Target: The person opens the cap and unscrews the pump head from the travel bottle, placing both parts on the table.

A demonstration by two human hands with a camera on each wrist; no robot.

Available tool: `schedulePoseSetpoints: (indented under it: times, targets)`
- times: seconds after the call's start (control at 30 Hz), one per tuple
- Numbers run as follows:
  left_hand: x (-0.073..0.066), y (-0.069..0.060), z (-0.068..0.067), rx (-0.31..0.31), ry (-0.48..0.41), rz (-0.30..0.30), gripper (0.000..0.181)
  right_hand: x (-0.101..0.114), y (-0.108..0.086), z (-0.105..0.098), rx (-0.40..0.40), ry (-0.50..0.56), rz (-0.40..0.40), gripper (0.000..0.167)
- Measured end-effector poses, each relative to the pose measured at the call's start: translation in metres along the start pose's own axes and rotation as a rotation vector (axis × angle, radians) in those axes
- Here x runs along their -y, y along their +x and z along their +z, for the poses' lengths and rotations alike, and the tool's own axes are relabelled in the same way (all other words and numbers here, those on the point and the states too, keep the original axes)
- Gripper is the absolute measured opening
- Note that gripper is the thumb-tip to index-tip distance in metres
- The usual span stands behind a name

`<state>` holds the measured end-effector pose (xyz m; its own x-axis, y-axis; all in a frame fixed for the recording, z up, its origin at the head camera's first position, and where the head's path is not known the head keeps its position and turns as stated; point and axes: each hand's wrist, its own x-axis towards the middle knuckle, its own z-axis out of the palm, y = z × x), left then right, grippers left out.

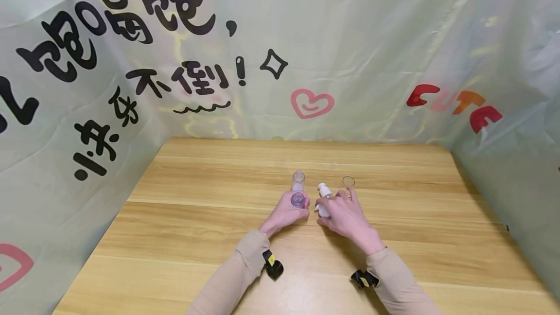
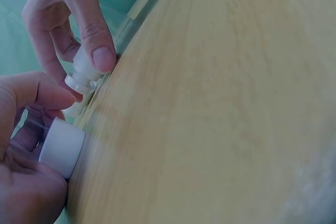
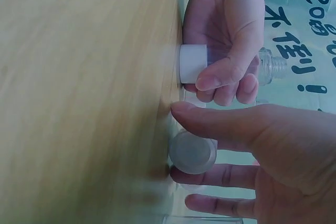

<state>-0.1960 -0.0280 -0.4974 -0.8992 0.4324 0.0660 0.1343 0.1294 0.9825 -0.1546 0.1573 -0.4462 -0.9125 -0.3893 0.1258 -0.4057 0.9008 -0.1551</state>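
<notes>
My left hand (image 1: pixel 286 214) grips a clear, purple-tinted bottle (image 1: pixel 298 200) standing upright on the table. The bottle's white base (image 2: pixel 62 148) meets the wood, and its bare screw neck (image 3: pixel 273 66) rises above the fingers. To the right, my right hand (image 1: pixel 347 218) pinches a small white pump top (image 2: pixel 84 72) between thumb and fingers, low over the table. Its round whitish end (image 3: pixel 192 151) faces the right wrist camera. Another white capped piece (image 1: pixel 323 189) shows just beyond the right fingers, partly hidden by them. A second clear bottle (image 1: pixel 299 177) stands behind the left hand.
A thin dark-rimmed ring (image 1: pixel 348 181), perhaps a clear container's rim, is beyond the right fingertips. The wooden table (image 1: pixel 197 198) is enclosed by printed fabric (image 1: pixel 372 52) at the back and sides. Wrist cameras (image 1: pixel 273 266) sit on both sleeves.
</notes>
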Motion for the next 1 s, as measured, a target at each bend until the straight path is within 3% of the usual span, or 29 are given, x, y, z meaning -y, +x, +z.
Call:
schedulePoseSetpoints:
  times: [0.4,0.8,1.0]
  targets:
    - [0.000,0.000,0.001,-0.045,0.027,-0.001,0.021,-0.004,-0.002,0.005,-0.095,0.006,0.022,0.047]
    - [-0.001,0.002,0.003,-0.108,-0.003,-0.016,0.018,-0.018,-0.005,-0.001,-0.309,0.027,0.037,0.031]
    - [-0.001,-0.002,0.000,-0.104,-0.029,-0.038,0.025,-0.026,-0.008,-0.004,-0.321,0.046,0.046,0.030]
